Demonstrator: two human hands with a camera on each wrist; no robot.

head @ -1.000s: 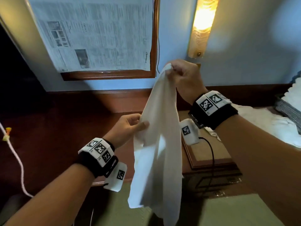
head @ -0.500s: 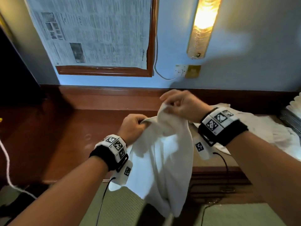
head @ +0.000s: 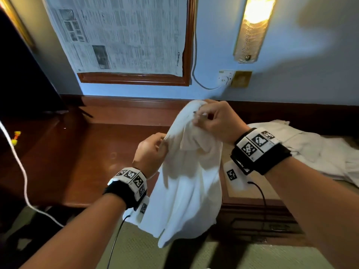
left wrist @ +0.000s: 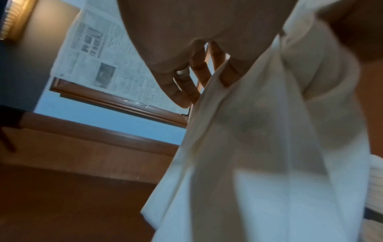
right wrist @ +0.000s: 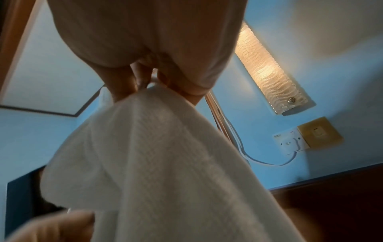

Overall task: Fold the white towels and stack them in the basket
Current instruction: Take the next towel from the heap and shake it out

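Observation:
A white towel (head: 186, 181) hangs in the air in front of me, bunched at its top and loose below. My right hand (head: 211, 121) pinches its upper edge between thumb and fingers, high up near the wall rail. My left hand (head: 153, 150) grips the towel's left edge a little lower, fingers curled into the cloth. From the left wrist, the towel (left wrist: 259, 147) drapes down past my fingers (left wrist: 186, 85). Seen from the right wrist, my fingertips (right wrist: 143, 81) squeeze the towel (right wrist: 157, 163) at a gathered peak. More white towels (head: 310, 152) lie heaped at the right. No basket shows.
A dark wooden desk top (head: 73, 162) lies under my left arm, with a wooden cabinet (head: 252, 216) lower right. A newspaper-covered frame (head: 126, 35), a lit wall lamp (head: 252, 28) and a socket (head: 225, 77) are on the blue wall. A white cord (head: 21, 171) hangs at the left.
Both hands came down with the towel from lamp height to just above the desk. My left hand closed on the towel's left edge, and the hands now stand nearer each other.

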